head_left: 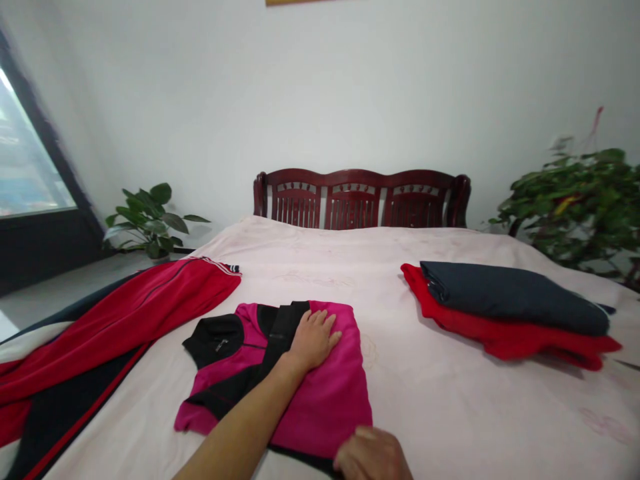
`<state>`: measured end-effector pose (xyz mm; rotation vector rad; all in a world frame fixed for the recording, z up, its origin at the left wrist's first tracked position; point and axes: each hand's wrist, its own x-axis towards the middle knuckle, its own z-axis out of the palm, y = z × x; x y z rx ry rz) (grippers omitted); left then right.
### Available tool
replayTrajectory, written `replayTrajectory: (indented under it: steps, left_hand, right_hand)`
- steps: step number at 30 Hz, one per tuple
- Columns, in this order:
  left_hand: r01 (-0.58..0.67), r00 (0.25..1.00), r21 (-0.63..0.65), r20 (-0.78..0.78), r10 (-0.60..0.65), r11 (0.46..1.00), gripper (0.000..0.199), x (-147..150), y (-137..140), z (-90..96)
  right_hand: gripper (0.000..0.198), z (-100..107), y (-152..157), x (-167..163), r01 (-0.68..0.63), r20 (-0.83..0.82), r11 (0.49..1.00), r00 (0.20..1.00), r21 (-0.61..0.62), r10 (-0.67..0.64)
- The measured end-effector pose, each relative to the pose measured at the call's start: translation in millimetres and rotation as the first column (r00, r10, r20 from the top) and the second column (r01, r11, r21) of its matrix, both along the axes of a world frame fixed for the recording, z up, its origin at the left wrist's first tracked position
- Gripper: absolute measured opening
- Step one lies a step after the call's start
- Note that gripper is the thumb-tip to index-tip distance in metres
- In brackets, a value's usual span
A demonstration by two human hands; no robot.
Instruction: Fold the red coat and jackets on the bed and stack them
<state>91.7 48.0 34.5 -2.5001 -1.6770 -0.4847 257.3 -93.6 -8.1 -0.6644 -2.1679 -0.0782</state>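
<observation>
A magenta and black zip-neck top (333, 393) lies on the bed with its black collar to the left and a sleeve folded across it. My left hand (315, 339) rests flat on its upper part, fingers stretched out over the fabric and the black sleeve. At the near right corner of the top, my right hand (373, 455) is closed on the edge of the cloth. That hand is slightly blurred and cut off by the bottom of the view, so its fingertips are hidden.
Red and navy clothes (165, 293) spread over the bed's left side. On the right sits a stack of a folded navy garment (515, 293) and a red garment (530, 343). A wooden headboard-like bench back (353, 200) stands behind the pink bedsheet (320, 260). Potted plants (150, 217) flank the bed.
</observation>
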Motion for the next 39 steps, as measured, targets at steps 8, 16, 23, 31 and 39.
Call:
replayTrajectory:
  steps: [8,16,23,31,39]
  left_hand:
    - [0.013,0.996,-0.006,0.083,-0.012,1.0,0.047,-0.1,1.9,1.0]
    - [-0.004,0.994,-0.002,0.11,0.004,1.0,0.047,-1.3,5.4,-1.8]
    - [-0.011,0.993,0.011,0.115,0.009,1.0,0.046,0.0,5.3,-0.3]
    - [-0.008,0.993,0.034,0.121,0.004,0.999,0.044,0.0,5.2,-0.2]
    - [-0.01,0.992,0.043,0.13,0.004,0.999,0.044,-0.7,6.2,-1.3]
  right_hand:
    - [0.03,4.1,46.7,48.4,0.541,0.092,0.718,0.821,-0.438,-0.563]
    - [0.039,-11.6,44.7,42.5,0.506,0.307,0.827,0.849,-0.245,-0.429]
    - [0.037,-9.1,47.0,43.1,0.503,0.296,0.834,0.851,-0.224,-0.434]
    - [0.04,-0.7,43.8,40.9,0.435,0.28,0.837,0.893,-0.332,-0.353]
    - [0.041,12.1,39.7,37.8,0.388,0.238,0.843,0.918,-0.371,-0.318]
